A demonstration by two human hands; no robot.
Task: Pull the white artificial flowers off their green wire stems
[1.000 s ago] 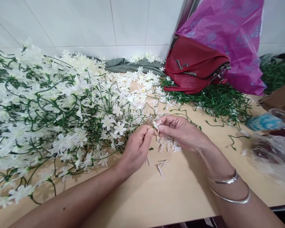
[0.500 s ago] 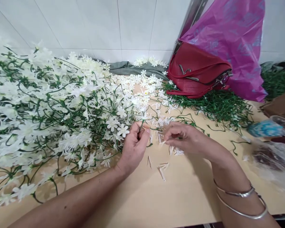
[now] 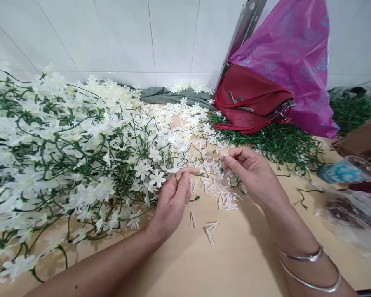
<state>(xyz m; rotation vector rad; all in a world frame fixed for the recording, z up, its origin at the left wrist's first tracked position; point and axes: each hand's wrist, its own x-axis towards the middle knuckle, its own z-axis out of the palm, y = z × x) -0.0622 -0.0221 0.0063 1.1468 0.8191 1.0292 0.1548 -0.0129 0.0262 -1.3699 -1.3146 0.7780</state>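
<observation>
My left hand (image 3: 172,202) is closed in a pinch on a green artificial flower stem (image 3: 200,174), whose tip sticks out to the right past the fingers. My right hand (image 3: 250,171) is raised over the table with thumb and fingertips pressed together. A small pale bit shows at those fingertips, too small to name. Below and between the hands lies a scattered pile of thin white stamen-like pieces (image 3: 219,187). A few more of these pieces (image 3: 209,234) lie nearer me. White artificial flowers (image 3: 89,136) on green stems are heaped beside my left hand.
Loose white blossoms (image 3: 185,113) lie toward the tiled wall. A red handbag (image 3: 253,99) rests on bundled green stems (image 3: 290,142), with a purple plastic bag (image 3: 306,74) behind it. On the right are a blue-and-white cup (image 3: 340,170) and a clear plastic bag (image 3: 355,214).
My right hand has lifted away from the white pieces and turned, uncovering more of the pile. My left hand still pinches a stem, which now points right. The camera view has shifted slightly.
</observation>
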